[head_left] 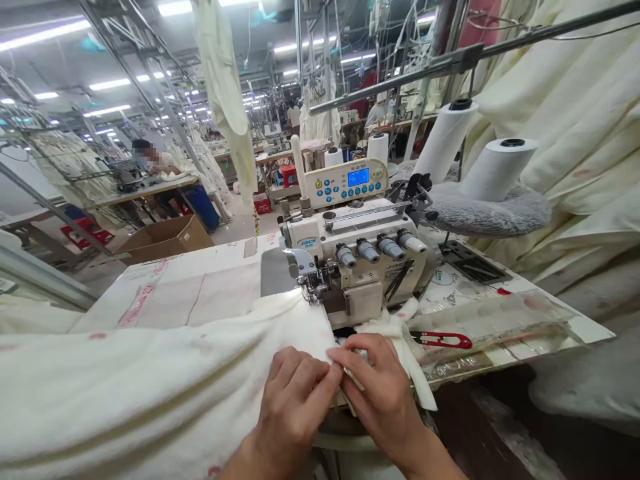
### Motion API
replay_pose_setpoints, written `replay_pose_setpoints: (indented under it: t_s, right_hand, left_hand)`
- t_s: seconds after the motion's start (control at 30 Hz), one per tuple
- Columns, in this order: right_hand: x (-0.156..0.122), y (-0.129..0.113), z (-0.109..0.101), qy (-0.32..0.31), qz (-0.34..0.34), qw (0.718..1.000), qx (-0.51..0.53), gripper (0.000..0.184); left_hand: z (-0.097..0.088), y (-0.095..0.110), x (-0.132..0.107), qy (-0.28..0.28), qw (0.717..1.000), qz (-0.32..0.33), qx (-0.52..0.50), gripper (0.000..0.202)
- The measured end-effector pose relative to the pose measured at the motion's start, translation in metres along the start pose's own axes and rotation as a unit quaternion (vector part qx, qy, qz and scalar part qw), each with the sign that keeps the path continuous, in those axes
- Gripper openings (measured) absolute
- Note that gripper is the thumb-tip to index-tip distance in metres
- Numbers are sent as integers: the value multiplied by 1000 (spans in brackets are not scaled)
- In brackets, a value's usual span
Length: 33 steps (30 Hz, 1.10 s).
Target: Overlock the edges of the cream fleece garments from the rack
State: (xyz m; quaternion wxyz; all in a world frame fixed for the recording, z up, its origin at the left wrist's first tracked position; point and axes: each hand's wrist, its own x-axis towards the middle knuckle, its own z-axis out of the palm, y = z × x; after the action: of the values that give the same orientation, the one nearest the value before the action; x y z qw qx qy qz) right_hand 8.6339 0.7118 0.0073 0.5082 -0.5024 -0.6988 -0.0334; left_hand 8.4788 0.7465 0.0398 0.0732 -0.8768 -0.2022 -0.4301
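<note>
A cream fleece fabric [150, 380] with faint pink marks lies across the near side of the sewing table and runs up to the presser foot [313, 288] of a white overlock machine [355, 267]. My left hand [295, 400] and my right hand [380, 387] meet at the fabric's right edge, just in front of the machine. Both pinch that edge with bent fingers pressed together, fingertips touching each other.
Red thread snips [443, 340] lie on a clear plastic tray to the right of my hands. Two white thread cones [495, 167] stand behind the machine, and cream fabric hangs at the right. A cardboard box [165, 239] sits left of the table. Another person works at a far bench.
</note>
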Motion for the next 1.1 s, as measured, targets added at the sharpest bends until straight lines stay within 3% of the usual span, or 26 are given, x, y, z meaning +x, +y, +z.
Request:
replay_pose_setpoints:
  t_s: [0.1,0.2,0.27,0.37,0.57,0.73,0.9,1.0,1.1]
  right_hand:
    - [3,4,2,-6,-49,999,-5,21]
    - [6,5,3,5,-58,998,-9,18]
    - [8,5,3,18,-66,997,-23,16]
    - [14,7,4,26,-68,996,-47,15]
    - [37,17,11,45,-70,993,-87,12]
    - [54,22,17,18,-54,986,-156,14]
    - [44,13,18,35,-4,991,-131,11]
    - [32,5,17,30,-7,994,-104,12]
    - [23,-1,17,13,-18,997,-75,14]
  left_hand:
    - [-5,-14,14,-73,991,-101,-55,16]
    - [-2,-48,31,-130,961,-243,26,27]
    - [5,-71,39,-169,938,-289,89,26]
    - [16,-94,45,-205,925,-307,93,19]
    - [25,-113,55,-197,921,-321,103,13]
    - [31,-133,66,-204,914,-334,106,15]
    - [42,-153,76,-189,904,-368,109,26]
    - [47,-168,82,-187,893,-395,106,30]
    - [38,-180,76,-190,872,-443,91,32]
